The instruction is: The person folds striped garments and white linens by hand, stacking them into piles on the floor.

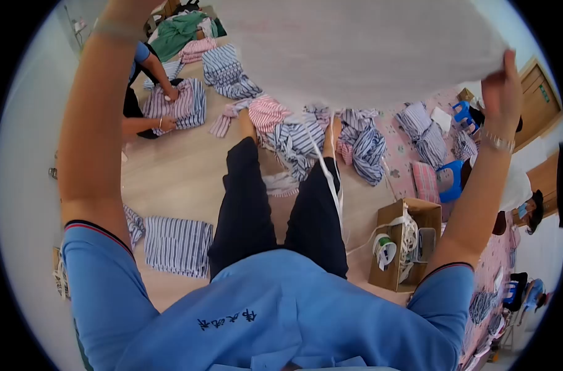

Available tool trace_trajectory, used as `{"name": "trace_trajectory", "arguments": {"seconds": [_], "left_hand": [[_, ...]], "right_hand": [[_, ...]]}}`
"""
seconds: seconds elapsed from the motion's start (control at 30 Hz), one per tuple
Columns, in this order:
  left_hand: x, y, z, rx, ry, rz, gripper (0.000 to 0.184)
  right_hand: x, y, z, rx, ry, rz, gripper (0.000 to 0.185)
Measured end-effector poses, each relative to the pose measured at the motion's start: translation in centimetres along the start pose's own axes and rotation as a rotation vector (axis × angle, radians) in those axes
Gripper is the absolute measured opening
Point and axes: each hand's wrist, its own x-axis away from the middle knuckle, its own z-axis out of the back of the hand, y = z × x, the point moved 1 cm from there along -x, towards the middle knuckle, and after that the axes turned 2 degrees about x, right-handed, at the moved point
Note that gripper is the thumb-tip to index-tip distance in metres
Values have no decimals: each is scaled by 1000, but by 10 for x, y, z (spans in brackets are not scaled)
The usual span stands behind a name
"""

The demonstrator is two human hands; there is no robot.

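A broad white cloth (368, 55) is held up high in front of me, its upper part cut off by the frame's top. My right hand (503, 96) pinches its right edge, with fingertips at the corner. Only the base of my left hand (132, 6) shows at the top edge; its fingers are out of view. Long white ties (332, 179) hang below the cloth toward my legs. Under it, on the floor between my feet, lies a heap of blue-and-white striped clothes (297, 145) with a red-striped piece (268, 113) on top.
A folded striped stack (178, 246) lies at left. A cardboard box (386, 266) with white straps and a tape roll stands at right. At upper left, a co-worker's hands (168, 123) press a striped bundle (192, 102). Blue stools (450, 179) and more striped bundles (422, 133) lie right.
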Motion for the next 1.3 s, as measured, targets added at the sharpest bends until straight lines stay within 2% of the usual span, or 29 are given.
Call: {"name": "trace_trajectory", "arguments": {"seconds": [0.07,0.1,0.13,0.17,0.2,0.23,0.27,0.3,0.33,0.37,0.43,0.5,0.53,0.6,0.67,0.7,0.77,0.9,0.97,1.07,1.1,1.17,1.23,1.27,1.3], "left_hand": [[72,-9,63,-1682,61,-12,40],[123,-27,77,-1593,119,51,35],[181,-49,77,-1250,218,244,33],[232,-69,70,-1041,302,425,32],[281,-87,54,-951,344,588,34],[317,-88,13,-743,441,859,37],[348,-92,-9,-698,496,1160,39],[384,-105,-21,-571,505,1241,39],[436,-124,-20,-576,475,1297,37],[491,-147,-22,-338,521,1249,35],[544,-164,-26,-51,719,1293,34],[534,-170,-16,-23,673,1274,38],[537,-179,3,56,678,1286,45],[532,-209,45,-38,589,1301,53],[488,-230,58,-27,651,1368,60],[472,-243,66,-23,653,1366,60],[443,-270,74,350,627,1457,63],[392,-296,58,341,555,1347,61],[378,-303,60,279,667,1535,51],[345,-305,76,262,653,1404,44],[326,-302,85,269,635,1325,42],[265,-285,104,262,583,1221,39],[191,-251,97,212,592,1135,34],[158,-236,93,210,538,1107,33],[124,-215,77,180,370,985,31]], "right_hand": [[56,13,31,-12,-73,-131,37],[93,29,57,-27,-114,-225,38],[138,46,76,-48,-169,-384,41],[185,65,94,-13,-147,-534,43],[239,90,124,154,-77,-636,39],[287,103,128,283,-75,-883,26],[329,115,134,261,-84,-983,22],[371,127,140,225,-49,-1087,21],[415,141,165,347,-129,-1178,25],[439,144,154,247,-22,-1223,27],[444,146,160,135,22,-1301,28],[433,159,193,307,-166,-1343,33],[423,166,194,379,-178,-1367,39],[400,190,188,455,-193,-1374,44],[378,225,181,-10,-6,-1373,57],[365,240,176,-6,-8,-1373,57],[338,271,165,-114,-25,-1521,69],[308,326,147,46,-19,-1441,66],[298,349,147,209,-95,-1479,53],[262,368,141,300,-240,-1367,43],[247,369,137,297,-243,-1360,43],[209,351,125,-65,26,-1276,39],[173,284,92,-26,29,-1055,35],[160,257,91,-67,65,-965,35],[152,230,92,-106,100,-872,35]]}}
